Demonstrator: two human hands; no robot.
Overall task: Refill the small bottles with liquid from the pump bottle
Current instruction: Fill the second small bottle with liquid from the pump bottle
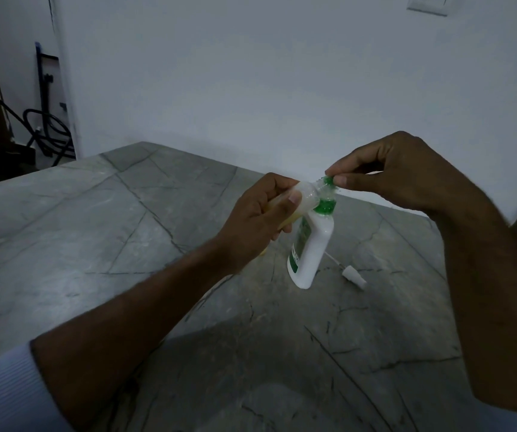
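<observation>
My left hand [260, 219] grips a small clear bottle [305, 196] with yellowish liquid, held tilted with its neck pointing right. My right hand [400, 173] pinches a small green cap [329, 181] at that bottle's mouth between thumb and forefinger. Directly behind and below stands a white bottle [313, 247] with a green label and a green neck [324, 207], its top open. Its white pump head [354, 275], with a thin tube attached, lies on the counter to the right of it.
All this sits on a grey stone counter [126, 229] with dark veins, which meets a white wall at the back. A dark stand with cables [48, 120] is at the far left beyond the counter's edge.
</observation>
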